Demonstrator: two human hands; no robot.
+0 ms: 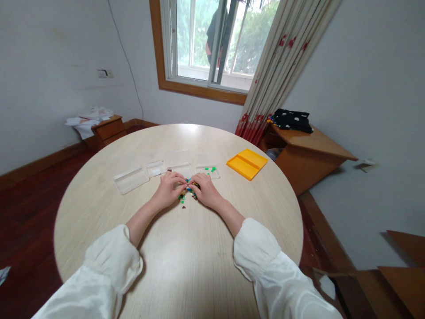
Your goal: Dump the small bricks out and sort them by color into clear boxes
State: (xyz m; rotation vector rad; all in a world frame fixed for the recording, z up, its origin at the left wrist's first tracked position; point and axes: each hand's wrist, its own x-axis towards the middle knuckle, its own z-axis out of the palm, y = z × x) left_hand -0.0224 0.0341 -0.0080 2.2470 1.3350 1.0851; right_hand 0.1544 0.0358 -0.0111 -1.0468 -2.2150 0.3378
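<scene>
A small heap of tiny coloured plastic pieces [182, 198], green, blue, yellow and brown, lies on the round table between my hands. My left hand [170, 188] is over the heap's left side, its fingertips pinched together. From the right, my right hand [203, 188] reaches into the same heap, thumb and fingers also closed. The fingertips of both hands nearly meet; what they hold is too small to make out. One brown piece [183, 207] lies apart, nearer to me. Just beyond my right hand, a clear plastic box [217, 173] has several green pieces in it.
More clear boxes stand in a row: a large one [131, 180] at left, a small one [155, 169] and another [179, 169] behind my hands. An open yellow case [247, 164] lies at right on the pale round table [186, 270]. A wooden cabinet [318, 144] stands beyond.
</scene>
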